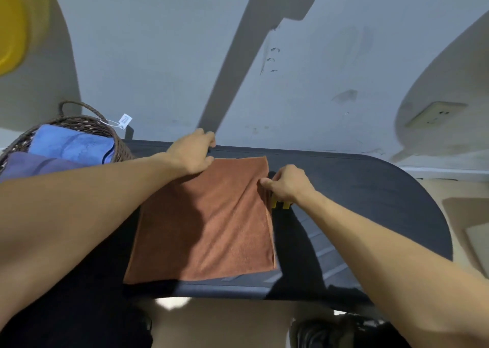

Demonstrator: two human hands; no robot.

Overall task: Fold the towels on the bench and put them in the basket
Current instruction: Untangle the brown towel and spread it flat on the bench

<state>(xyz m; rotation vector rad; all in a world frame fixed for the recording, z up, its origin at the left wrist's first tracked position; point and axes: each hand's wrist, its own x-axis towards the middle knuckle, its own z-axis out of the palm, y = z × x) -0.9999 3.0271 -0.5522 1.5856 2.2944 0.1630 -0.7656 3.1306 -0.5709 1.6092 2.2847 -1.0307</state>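
On the dark table [370, 189], seen from the head view, a rust-brown towel [206, 223] lies flat as a folded rectangle, its near edge close to the table's front rim. At the table's far left end stands a woven basket [79, 121] with a loop handle and a white tag [125, 121]; it contains a folded light-blue towel [71, 144] and, nearer me, a purple towel [34, 163]. My left hand [191, 153] rests at the brown towel's far left corner, fingers curled down over the edge there. My right hand [287, 185] pinches the towel's right edge between thumb and fingers. Beneath that hand a small yellow marking [281, 204] shows on the table.
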